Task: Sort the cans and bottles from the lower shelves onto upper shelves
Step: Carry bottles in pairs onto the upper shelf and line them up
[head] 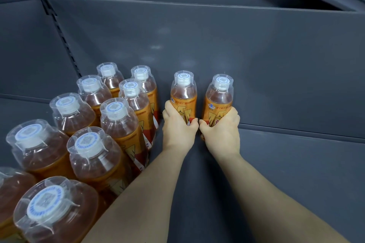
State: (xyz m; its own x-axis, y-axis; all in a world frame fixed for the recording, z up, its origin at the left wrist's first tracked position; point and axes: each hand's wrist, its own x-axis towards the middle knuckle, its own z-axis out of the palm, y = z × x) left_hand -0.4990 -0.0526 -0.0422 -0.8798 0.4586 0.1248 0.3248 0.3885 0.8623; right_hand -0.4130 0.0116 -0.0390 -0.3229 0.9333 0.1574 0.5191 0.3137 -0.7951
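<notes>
– Counting from the lower left, ten bottles stand packed on the shelf, one cut by the frame edge.
– And at centre?
– Two more, by the back panel: left grip clenched round the left bottle, right grip round the right bottle. Twelve altogether.
– Nearly done?
– Partway, I'd judge. Neither is released, and the lower shelves aren't in view.

Every bottle is made of clear, glossy plastic, on which highlights are caught. Each is wrapped in a smooth, shiny orange label. The caps are of white matt plastic, covered by thin transparent hoods. The shelf and back panel are finished in smooth, matt grey paint, apparently over metal; faint sheen is seen on the panel.
</notes>
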